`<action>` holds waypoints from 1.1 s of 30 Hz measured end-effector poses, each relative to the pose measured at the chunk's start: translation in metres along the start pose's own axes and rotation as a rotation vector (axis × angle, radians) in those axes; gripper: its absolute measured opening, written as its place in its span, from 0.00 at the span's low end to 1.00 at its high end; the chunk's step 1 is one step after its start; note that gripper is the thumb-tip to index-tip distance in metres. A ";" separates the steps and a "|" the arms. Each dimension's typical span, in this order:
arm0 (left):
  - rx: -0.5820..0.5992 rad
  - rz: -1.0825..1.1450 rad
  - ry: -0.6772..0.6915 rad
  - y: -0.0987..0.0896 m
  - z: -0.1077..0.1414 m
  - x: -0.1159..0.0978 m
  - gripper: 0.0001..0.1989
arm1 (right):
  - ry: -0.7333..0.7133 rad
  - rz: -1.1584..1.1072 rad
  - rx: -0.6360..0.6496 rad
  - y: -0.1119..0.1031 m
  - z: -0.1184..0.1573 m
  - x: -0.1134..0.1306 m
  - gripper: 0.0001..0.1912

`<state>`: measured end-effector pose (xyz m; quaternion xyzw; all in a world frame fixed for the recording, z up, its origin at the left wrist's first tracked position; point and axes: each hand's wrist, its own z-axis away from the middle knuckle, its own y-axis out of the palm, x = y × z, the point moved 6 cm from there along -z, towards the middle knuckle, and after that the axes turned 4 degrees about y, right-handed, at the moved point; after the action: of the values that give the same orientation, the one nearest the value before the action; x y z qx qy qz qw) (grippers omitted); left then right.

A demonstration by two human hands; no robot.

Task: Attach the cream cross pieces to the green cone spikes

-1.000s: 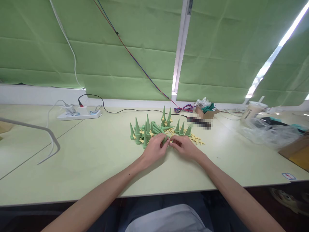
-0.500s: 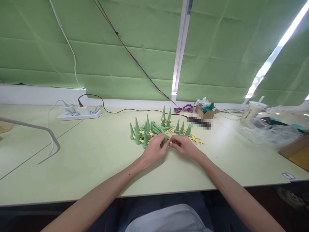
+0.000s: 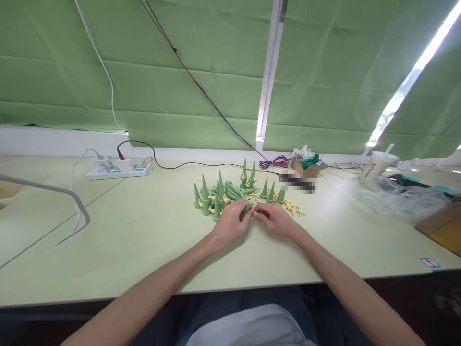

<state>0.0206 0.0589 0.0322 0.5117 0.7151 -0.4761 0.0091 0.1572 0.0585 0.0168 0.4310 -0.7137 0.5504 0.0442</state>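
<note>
My left hand (image 3: 232,221) is closed around a green plastic watering spike (image 3: 246,209), mostly hidden by the fingers. The fingertips of my right hand (image 3: 275,218) are pinched together right beside it, on a small yellow valve piece that barely shows. Several green spikes (image 3: 217,210) stand point up just beyond my left hand, some with yellow valves on them. Behind the hands lies a heap of loose green spikes (image 3: 234,191). More spikes (image 3: 271,192) stand beyond my right hand, next to scattered yellow valve pieces (image 3: 293,208).
A power strip (image 3: 118,170) lies at the back left, its black cable running to a pixelated dark object (image 3: 297,183). At the back right are a small cardboard box (image 3: 313,170), a cup (image 3: 376,166) and plastic bags (image 3: 406,199). A grey bent strip (image 3: 77,204) crosses the left.
The fingers of my right hand have shifted very slightly at the spike, and less of the yellow piece shows. The standing spikes and loose pieces are where they were.
</note>
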 end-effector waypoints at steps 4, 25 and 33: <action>-0.005 0.001 0.000 0.001 0.000 0.001 0.10 | 0.001 0.011 0.005 0.001 0.000 0.000 0.11; -0.002 -0.009 0.005 0.000 0.000 0.000 0.11 | 0.051 -0.086 -0.004 0.000 0.000 -0.002 0.03; 0.012 -0.003 0.012 0.000 0.000 -0.002 0.11 | 0.051 -0.079 0.003 0.001 0.000 -0.002 0.04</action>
<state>0.0213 0.0575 0.0335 0.5134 0.7132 -0.4773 0.0010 0.1579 0.0594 0.0149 0.4449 -0.6940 0.5599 0.0834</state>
